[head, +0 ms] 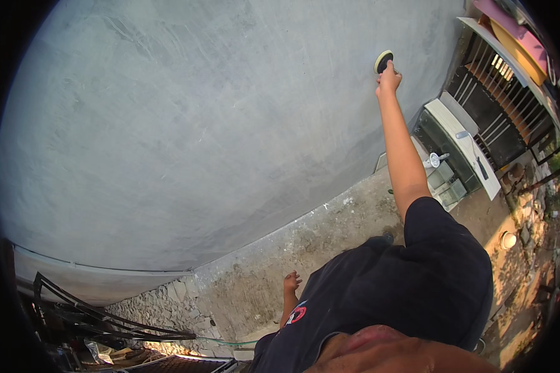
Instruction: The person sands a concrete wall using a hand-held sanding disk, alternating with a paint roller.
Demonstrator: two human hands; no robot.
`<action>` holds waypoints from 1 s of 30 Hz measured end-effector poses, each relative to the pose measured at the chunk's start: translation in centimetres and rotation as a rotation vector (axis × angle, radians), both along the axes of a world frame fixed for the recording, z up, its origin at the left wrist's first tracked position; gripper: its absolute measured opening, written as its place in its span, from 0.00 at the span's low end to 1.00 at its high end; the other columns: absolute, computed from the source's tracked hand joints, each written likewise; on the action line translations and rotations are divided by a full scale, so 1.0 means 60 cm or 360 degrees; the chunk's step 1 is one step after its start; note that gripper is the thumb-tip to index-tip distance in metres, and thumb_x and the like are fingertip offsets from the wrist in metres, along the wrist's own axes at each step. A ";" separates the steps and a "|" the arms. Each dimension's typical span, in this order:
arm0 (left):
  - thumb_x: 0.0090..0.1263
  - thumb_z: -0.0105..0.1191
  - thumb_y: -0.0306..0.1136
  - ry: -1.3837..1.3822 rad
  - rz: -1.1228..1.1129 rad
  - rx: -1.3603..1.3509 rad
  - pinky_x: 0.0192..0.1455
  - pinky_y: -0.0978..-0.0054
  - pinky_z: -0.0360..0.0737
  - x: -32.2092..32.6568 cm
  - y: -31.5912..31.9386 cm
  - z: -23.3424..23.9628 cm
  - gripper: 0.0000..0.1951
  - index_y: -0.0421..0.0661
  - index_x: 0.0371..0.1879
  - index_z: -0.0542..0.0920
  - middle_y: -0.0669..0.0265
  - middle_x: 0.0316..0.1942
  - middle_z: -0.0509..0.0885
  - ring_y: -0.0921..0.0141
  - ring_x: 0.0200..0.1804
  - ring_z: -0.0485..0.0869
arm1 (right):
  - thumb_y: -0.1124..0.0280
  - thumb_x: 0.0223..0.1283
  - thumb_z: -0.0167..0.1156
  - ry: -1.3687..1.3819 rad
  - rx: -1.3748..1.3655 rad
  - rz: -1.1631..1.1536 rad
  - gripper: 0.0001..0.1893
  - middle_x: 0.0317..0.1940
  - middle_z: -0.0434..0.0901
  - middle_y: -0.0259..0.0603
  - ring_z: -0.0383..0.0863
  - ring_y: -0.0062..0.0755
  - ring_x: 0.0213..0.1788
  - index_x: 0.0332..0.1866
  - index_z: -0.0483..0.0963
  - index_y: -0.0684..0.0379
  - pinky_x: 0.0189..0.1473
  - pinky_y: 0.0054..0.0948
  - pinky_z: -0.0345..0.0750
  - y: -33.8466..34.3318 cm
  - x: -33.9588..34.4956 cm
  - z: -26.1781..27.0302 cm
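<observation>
My right arm is stretched out toward a grey plastered wall [205, 130]. In my right hand [389, 80] is a round black hand pad with a pale yellow rim [384, 61]. The pad is tilted, its rim side toward the wall; whether it touches the surface I cannot tell. Faint scratches and darker patches mark the wall. My left hand [292, 281] hangs low beside my body, over the concrete floor [256, 275]. Its fingers are loosely bent and apart, and nothing is in them.
At right stands a glass tank [448, 144] with a white top, where a tool with a black handle [482, 168] lies. A white cup [434, 160] and clear containers are near it. A barred rack [499, 93] stands beyond. Lower left are a black metal frame [116, 321] and rubble [168, 298].
</observation>
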State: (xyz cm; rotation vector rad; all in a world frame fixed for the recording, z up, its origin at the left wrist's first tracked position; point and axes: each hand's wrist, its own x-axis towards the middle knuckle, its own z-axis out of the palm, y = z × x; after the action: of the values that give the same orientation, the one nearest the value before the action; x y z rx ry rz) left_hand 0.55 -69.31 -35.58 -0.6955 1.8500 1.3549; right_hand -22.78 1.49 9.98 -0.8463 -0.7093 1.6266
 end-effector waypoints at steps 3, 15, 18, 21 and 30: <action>0.75 0.52 0.50 -0.0040 0.0056 -0.0001 0.36 0.64 0.74 -0.016 0.006 0.012 0.22 0.48 0.58 0.76 0.62 0.53 0.86 0.63 0.41 0.88 | 0.59 0.66 0.63 0.0005 0.0678 -0.0125 0.24 0.40 0.78 0.43 0.78 0.29 0.42 0.54 0.65 0.68 0.48 0.29 0.76 -0.004 -0.017 0.062; 0.74 0.54 0.51 0.0014 0.0056 0.0068 0.33 0.65 0.75 0.016 0.029 -0.010 0.22 0.46 0.56 0.77 0.61 0.50 0.86 0.63 0.38 0.88 | 0.65 0.64 0.66 -0.0589 0.1889 -0.0124 0.18 0.41 0.79 0.41 0.79 0.28 0.34 0.57 0.76 0.56 0.42 0.30 0.79 -0.095 -0.012 0.142; 0.74 0.54 0.51 0.0030 0.0055 0.0089 0.34 0.63 0.76 0.025 0.041 -0.019 0.23 0.46 0.56 0.77 0.60 0.50 0.86 0.62 0.38 0.89 | 0.64 0.63 0.67 -0.0528 0.1829 -0.0111 0.18 0.41 0.79 0.41 0.80 0.27 0.34 0.56 0.76 0.56 0.43 0.30 0.79 -0.081 -0.013 0.141; 0.74 0.54 0.51 0.0013 0.0111 0.0130 0.36 0.61 0.77 0.027 0.050 -0.014 0.23 0.45 0.56 0.77 0.59 0.50 0.86 0.60 0.38 0.89 | 0.64 0.62 0.67 -0.0501 0.1611 -0.0156 0.19 0.41 0.79 0.41 0.80 0.28 0.34 0.56 0.76 0.56 0.43 0.30 0.79 -0.051 -0.014 0.141; 0.73 0.55 0.51 0.0067 -0.0004 -0.0023 0.31 0.63 0.79 0.005 0.106 0.021 0.23 0.43 0.53 0.78 0.56 0.49 0.86 0.59 0.36 0.89 | 0.67 0.62 0.66 -0.0794 0.2358 0.0139 0.17 0.39 0.78 0.35 0.79 0.33 0.37 0.56 0.77 0.49 0.44 0.31 0.79 -0.022 0.045 0.189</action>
State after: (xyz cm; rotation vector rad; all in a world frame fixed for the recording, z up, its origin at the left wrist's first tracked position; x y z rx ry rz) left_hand 0.85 -62.98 -34.33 -0.6768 1.8945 1.3658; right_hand -20.11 0.16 21.34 -0.0634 -1.9299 0.5453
